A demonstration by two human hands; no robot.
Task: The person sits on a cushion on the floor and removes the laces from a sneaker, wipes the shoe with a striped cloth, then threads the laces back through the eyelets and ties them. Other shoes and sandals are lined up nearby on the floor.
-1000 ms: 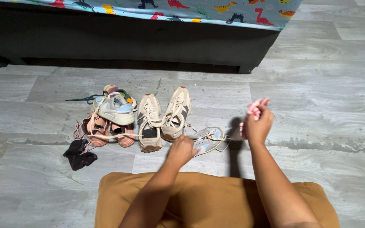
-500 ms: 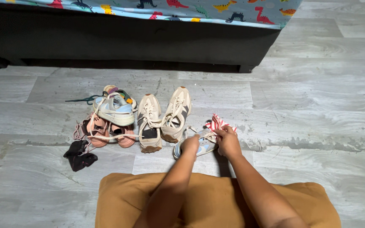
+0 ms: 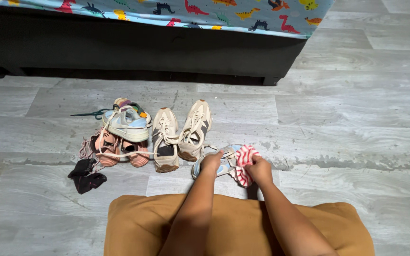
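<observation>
Right hand (image 3: 260, 169) fingers pinch striped cloth (image 3: 246, 161) against small sneaker (image 3: 219, 163); left hand (image 3: 210, 162) fingers curl on sneaker.

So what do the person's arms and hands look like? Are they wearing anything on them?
Both arms are bare from the bottom edge of the picture to the fingertips: no sleeves show. The left hand and the right hand have no gloves, and no watch, bracelet or ring shows on either. The nails are too small to make out. Below the arms, mustard-brown cloth covers the lap.
</observation>
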